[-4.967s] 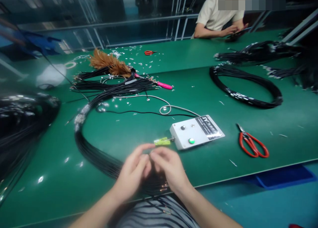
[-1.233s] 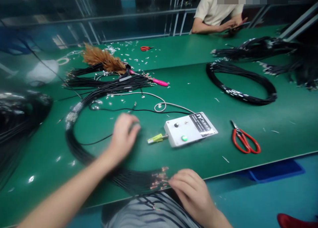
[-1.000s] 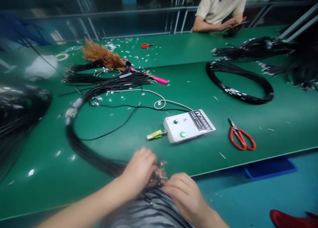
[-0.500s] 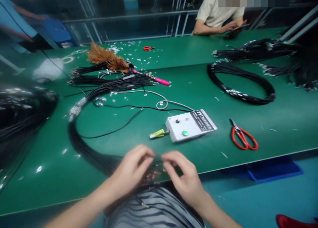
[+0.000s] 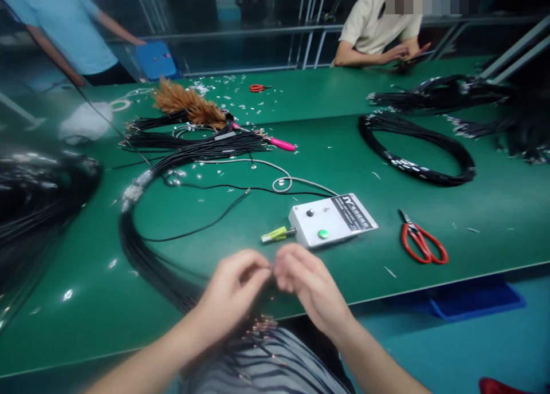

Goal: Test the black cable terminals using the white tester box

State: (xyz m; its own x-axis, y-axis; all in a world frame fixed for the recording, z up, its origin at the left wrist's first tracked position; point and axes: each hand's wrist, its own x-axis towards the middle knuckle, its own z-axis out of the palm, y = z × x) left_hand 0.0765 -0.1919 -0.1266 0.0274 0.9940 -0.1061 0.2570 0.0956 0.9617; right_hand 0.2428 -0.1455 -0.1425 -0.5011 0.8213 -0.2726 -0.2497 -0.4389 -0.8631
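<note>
My left hand [image 5: 236, 282] is closed in a pinch on the thin dark end of a black cable, mostly hidden by the fingers. Close against it, the fingertips of my right hand [image 5: 311, 285] are pressed together at that same end; what they grip is too small and blurred to make out. A curved bundle of black cables [image 5: 150, 268] runs beneath my left wrist. Its bare copper-coloured ends [image 5: 263, 326] stick out over my lap, below both hands. Just beyond my fingers lies a white control box [image 5: 318, 225] with a green button and a yellow-green tip [image 5: 275, 234].
Red-handled scissors [image 5: 423, 242] lie at right, a coiled cable bundle [image 5: 416, 168] behind them. A brown feather duster [image 5: 189, 105] rests on more cables. Small red snips [image 5: 258, 88] lie among scraps. One person sits opposite; another stands at left beside a blue chair [image 5: 157, 60].
My right hand has moved left, its fingers closing up beside my left fingertips. The copper ends show more plainly. The standing person and blue chair appear farther right.
</note>
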